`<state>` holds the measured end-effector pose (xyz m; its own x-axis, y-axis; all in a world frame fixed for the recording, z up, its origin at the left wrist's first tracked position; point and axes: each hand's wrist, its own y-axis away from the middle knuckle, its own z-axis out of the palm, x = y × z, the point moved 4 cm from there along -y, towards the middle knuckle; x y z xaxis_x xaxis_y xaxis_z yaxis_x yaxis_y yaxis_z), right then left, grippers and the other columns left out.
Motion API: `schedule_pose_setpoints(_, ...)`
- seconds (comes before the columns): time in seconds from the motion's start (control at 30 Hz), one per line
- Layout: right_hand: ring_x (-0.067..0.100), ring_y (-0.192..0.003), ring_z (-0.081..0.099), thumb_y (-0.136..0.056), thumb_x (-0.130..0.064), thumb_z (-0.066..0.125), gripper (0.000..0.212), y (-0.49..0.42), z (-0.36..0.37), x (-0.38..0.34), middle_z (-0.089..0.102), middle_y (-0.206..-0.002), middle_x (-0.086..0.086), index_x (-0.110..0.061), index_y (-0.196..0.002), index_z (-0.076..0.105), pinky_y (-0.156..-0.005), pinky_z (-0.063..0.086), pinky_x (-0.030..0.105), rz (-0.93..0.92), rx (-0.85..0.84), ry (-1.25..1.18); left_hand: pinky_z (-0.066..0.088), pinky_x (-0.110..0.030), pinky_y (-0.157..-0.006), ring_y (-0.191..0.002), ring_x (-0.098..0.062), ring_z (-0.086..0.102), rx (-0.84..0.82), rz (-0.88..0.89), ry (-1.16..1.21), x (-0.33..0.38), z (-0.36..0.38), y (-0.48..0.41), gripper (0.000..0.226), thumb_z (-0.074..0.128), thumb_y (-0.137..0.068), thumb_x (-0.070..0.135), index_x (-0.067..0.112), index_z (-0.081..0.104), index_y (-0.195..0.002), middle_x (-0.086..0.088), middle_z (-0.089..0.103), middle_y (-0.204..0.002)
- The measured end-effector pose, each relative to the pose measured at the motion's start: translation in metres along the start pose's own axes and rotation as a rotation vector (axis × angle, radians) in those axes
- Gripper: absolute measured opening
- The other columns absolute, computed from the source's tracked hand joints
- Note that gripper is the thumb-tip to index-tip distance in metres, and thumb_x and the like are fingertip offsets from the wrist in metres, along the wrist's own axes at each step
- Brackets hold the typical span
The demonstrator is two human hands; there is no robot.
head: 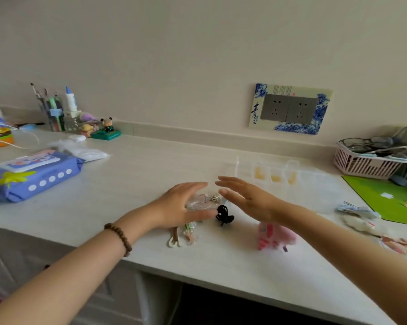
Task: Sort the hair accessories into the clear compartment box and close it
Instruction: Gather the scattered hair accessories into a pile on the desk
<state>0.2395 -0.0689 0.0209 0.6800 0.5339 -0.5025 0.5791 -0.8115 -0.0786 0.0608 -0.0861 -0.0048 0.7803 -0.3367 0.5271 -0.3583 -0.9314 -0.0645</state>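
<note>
Centrally, two bare hands hover low over a pale, smooth desk (132, 174), palms turned toward each other. The left hand (183, 205) has straight fingers and an outstretched thumb beside a clear plastic hair clip (197, 203); whether it touches the clip cannot be told. A brown bead bracelet (119, 238) circles that wrist. The right hand (244, 198) is flat and relaxed, grasping nothing.

Between and below the hands lie a glossy black claw clip (223, 214), a small silver piece (214, 198), a white clip (174, 240) and a fluffy pink accessory (276, 235).

Just beyond the right hand sits the clear compartment box (280, 172), its lid open; a few cells hold something yellowish, too blurred to identify.

At left rests a soft blue wipes pack (31, 179) with white dots, its print unreadable. A pen holder (54, 116) and a small panda figure (107, 125) stand against the wall. At right, a pink slatted basket (362, 166) holds eyeglasses, near a green mat (385, 198). Grey wall sockets (289, 110) sit in a blue-and-white floral sticker frame (258, 106) bearing the brush-written character 青; smaller characters beneath are too blurred to read.
</note>
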Motion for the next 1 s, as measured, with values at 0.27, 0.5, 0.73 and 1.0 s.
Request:
schedule_pose_setpoints(0.27,0.009,-0.144,0.009,-0.091,-0.06,0.024,0.059,-0.007,0.016,0.009,0.007,-0.158,-0.01,-0.035,-0.145,0.022,-0.117,0.004,0.034,0.139,-0.223,0.013,0.012,-0.043,-0.117,-0.142,-0.012,0.016,-0.062,-0.08,-0.152,-0.021,0.006,0.021,0.123,0.035,-0.048,0.096,0.033,0.006,-0.148,0.01,0.014,-0.157)
schedule_pose_setpoints(0.5,0.01,-0.142,0.018,-0.089,-0.061,0.032,0.06,0.018,0.004,0.019,0.011,-0.157,-0.012,-0.034,-0.143,0.027,-0.116,0.011,0.033,0.176,-0.243,0.067,0.014,-0.041,-0.117,-0.143,-0.012,0.01,-0.067,-0.035,-0.085,0.012,0.028,0.0,0.12,0.039,-0.052,0.092,0.029,0.008,-0.148,0.009,0.01,-0.158)
schedule_pose_setpoints(0.73,0.008,-0.136,0.031,-0.088,-0.057,0.04,0.053,0.069,-0.017,0.046,0.023,-0.153,-0.017,-0.038,-0.137,0.035,-0.108,0.022,0.028,0.237,-0.111,-0.003,0.013,-0.043,-0.118,-0.144,-0.013,0.006,-0.126,0.032,-0.07,0.068,0.068,-0.02,0.113,0.043,-0.059,0.087,0.031,0.004,-0.149,0.009,0.006,-0.158)
schedule_pose_setpoints(1.0,-0.001,-0.112,0.054,-0.083,-0.049,0.048,0.042,0.137,-0.084,0.088,0.06,-0.121,-0.011,-0.027,-0.117,0.06,-0.101,0.038,0.024,0.22,0.315,-0.125,0.007,-0.041,-0.117,-0.143,-0.012,0.01,0.009,0.167,-0.104,0.109,0.096,-0.044,0.116,0.024,-0.049,0.096,0.034,0.013,-0.146,0.007,0.016,-0.156)
